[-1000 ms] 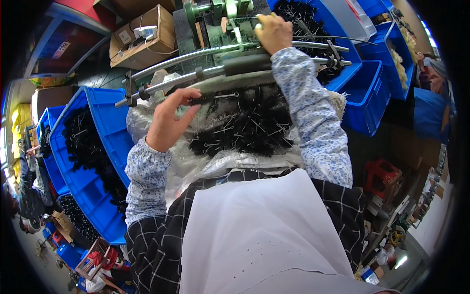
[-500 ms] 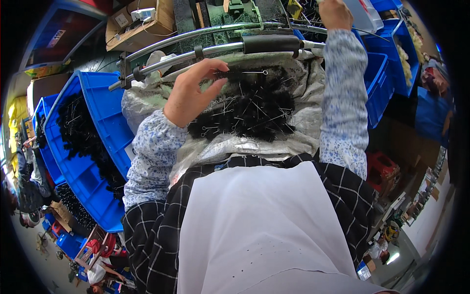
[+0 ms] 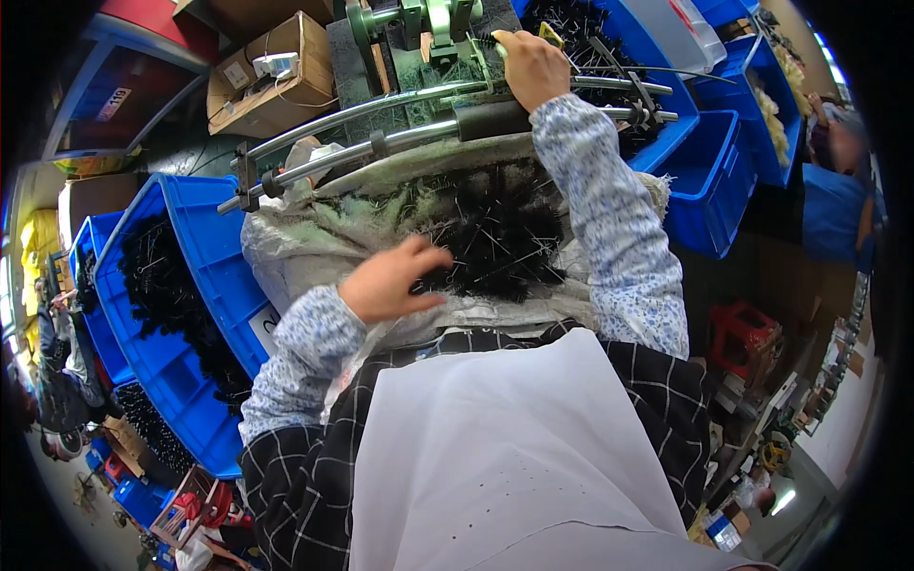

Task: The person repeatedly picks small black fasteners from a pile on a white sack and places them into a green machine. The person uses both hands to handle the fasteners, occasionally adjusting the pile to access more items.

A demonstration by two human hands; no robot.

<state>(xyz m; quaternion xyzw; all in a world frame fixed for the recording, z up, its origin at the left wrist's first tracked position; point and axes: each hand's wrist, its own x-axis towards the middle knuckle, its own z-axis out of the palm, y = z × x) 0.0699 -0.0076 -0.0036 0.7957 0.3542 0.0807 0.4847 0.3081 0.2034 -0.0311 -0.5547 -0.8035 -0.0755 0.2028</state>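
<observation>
My left hand [image 3: 388, 280] is slightly blurred, fingers apart with nothing between them. It hovers at the left edge of a pile of black twisted-wire brushes [image 3: 505, 238] with thin metal stems, lying on a pale, dusty sack [image 3: 295, 233] across my lap. Farther off, my right hand [image 3: 535, 68] is closed at the green-dusted machine [image 3: 443, 43]. A small black-bristled wire brush [image 3: 486, 42] pokes out from its fingertips toward the machine; the rest is hidden in the hand.
Two chrome rails [image 3: 381, 143] cross between me and the machine. Left stands a blue crate [image 3: 214, 243] with more black brushes. A blue bin of brushes [image 3: 657, 138] stands beyond my right forearm, near another blue bin [image 3: 709, 190]. A cardboard box [image 3: 271, 81] sits back left.
My left hand has come down toward me from beside a loop-ended brush, which is no longer between its fingers. My right hand has moved left from the brush bin to the machine.
</observation>
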